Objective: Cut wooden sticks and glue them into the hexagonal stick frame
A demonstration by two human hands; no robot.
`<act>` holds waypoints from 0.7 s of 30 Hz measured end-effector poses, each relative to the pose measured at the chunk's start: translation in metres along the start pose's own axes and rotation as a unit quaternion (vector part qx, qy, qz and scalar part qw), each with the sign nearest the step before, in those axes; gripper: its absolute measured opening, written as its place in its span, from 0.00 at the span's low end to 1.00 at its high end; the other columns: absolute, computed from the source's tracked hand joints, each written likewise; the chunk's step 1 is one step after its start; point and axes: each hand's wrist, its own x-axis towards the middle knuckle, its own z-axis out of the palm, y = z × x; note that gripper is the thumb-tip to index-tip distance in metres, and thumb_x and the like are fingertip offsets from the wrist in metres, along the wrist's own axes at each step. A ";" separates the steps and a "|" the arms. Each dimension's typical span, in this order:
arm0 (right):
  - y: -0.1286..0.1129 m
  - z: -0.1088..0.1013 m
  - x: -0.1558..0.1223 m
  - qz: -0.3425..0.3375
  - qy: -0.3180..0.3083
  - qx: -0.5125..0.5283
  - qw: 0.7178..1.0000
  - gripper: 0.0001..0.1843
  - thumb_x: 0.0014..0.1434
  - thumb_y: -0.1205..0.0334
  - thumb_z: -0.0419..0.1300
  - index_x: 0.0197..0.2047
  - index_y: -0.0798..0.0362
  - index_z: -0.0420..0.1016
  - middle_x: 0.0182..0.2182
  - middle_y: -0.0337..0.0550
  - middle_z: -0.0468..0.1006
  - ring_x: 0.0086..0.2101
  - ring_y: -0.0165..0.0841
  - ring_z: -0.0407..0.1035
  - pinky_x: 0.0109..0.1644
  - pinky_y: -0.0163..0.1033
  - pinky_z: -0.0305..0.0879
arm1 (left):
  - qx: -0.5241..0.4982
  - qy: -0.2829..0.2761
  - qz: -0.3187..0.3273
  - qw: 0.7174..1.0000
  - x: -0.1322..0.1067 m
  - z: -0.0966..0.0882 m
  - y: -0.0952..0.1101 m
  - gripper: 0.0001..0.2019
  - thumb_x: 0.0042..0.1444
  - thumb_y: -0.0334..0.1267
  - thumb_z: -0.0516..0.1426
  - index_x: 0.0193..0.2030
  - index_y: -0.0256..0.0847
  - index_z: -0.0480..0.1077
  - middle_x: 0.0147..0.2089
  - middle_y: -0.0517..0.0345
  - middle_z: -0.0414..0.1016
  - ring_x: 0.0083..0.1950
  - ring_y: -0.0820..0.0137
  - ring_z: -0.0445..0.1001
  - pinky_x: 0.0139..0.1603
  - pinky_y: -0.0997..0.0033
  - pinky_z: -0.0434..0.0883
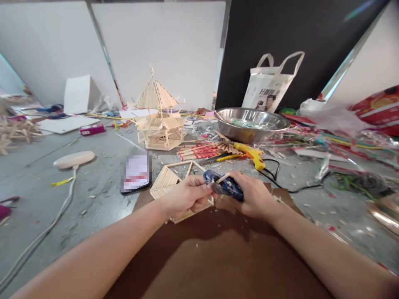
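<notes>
My right hand (254, 195) is wrapped round a blue-handled cutting tool (233, 189) with a dark metal jaw, which points left. A short pale wooden stick (223, 178) lies across the jaw. The fingers of my left hand (188, 193) are closed in a pinch at the stick's near end, against the tip of the tool; the fingers hide that end. Under and behind my left hand lies a partly built frame of wooden sticks (164, 182), with slatted panels. It rests on a brown board (199, 257).
A stick-built pagoda model (160, 124) stands behind. Around it are a phone (136, 172), red-tipped sticks (199, 150), a yellow glue gun (251, 154) with a black cord and a steel bowl (252, 128). A white cabled device (74, 159) lies left; plastic scraps litter the right.
</notes>
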 end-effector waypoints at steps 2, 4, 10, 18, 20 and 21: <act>0.000 0.000 0.000 -0.005 0.003 -0.003 1.000 0.23 0.44 0.61 0.53 0.45 0.55 0.56 0.35 0.47 0.71 0.34 0.37 0.66 0.35 0.38 0.59 | -0.018 -0.022 -0.002 1.000 -0.001 -0.001 0.000 0.11 0.49 0.41 0.52 0.24 0.35 0.61 0.13 0.71 0.44 0.13 0.84 0.40 0.13 0.82 0.43; 0.000 -0.001 0.000 -0.009 0.003 -0.004 1.000 0.23 0.44 0.61 0.53 0.45 0.56 0.57 0.34 0.47 0.71 0.33 0.37 0.66 0.33 0.38 0.59 | -0.023 -0.031 0.000 0.999 -0.001 -0.002 -0.001 0.10 0.49 0.41 0.52 0.25 0.35 0.62 0.13 0.71 0.43 0.13 0.84 0.40 0.13 0.82 0.43; 0.000 -0.001 0.000 0.016 -0.012 0.005 1.000 0.18 0.45 0.60 0.52 0.42 0.54 0.59 0.32 0.45 0.71 0.31 0.34 0.66 0.32 0.36 0.58 | 0.081 0.039 0.039 0.995 0.001 0.002 0.002 0.14 0.46 0.47 0.53 0.25 0.36 0.61 0.13 0.71 0.44 0.14 0.83 0.42 0.14 0.81 0.45; -0.008 0.001 0.005 0.073 -0.030 -0.026 0.997 0.17 0.44 0.63 0.51 0.41 0.55 0.59 0.33 0.46 0.71 0.32 0.36 0.66 0.32 0.37 0.56 | 0.367 0.220 0.215 0.878 0.005 0.006 -0.009 0.12 0.53 0.42 0.46 0.31 0.36 0.64 0.28 0.59 0.63 0.32 0.74 0.60 0.33 0.76 0.59; -0.009 0.001 0.006 0.073 -0.029 -0.027 0.997 0.18 0.44 0.64 0.50 0.42 0.55 0.59 0.34 0.46 0.71 0.32 0.36 0.66 0.32 0.37 0.57 | 0.388 0.231 0.210 0.867 0.004 0.006 -0.011 0.12 0.54 0.41 0.45 0.31 0.36 0.64 0.28 0.59 0.63 0.32 0.73 0.60 0.33 0.75 0.59; -0.009 0.001 0.006 0.069 -0.025 -0.025 0.997 0.19 0.43 0.65 0.50 0.43 0.55 0.58 0.36 0.46 0.71 0.33 0.37 0.66 0.32 0.38 0.57 | 0.386 0.227 0.210 0.869 0.004 0.006 -0.012 0.12 0.54 0.41 0.45 0.31 0.36 0.65 0.27 0.59 0.63 0.32 0.73 0.60 0.33 0.76 0.59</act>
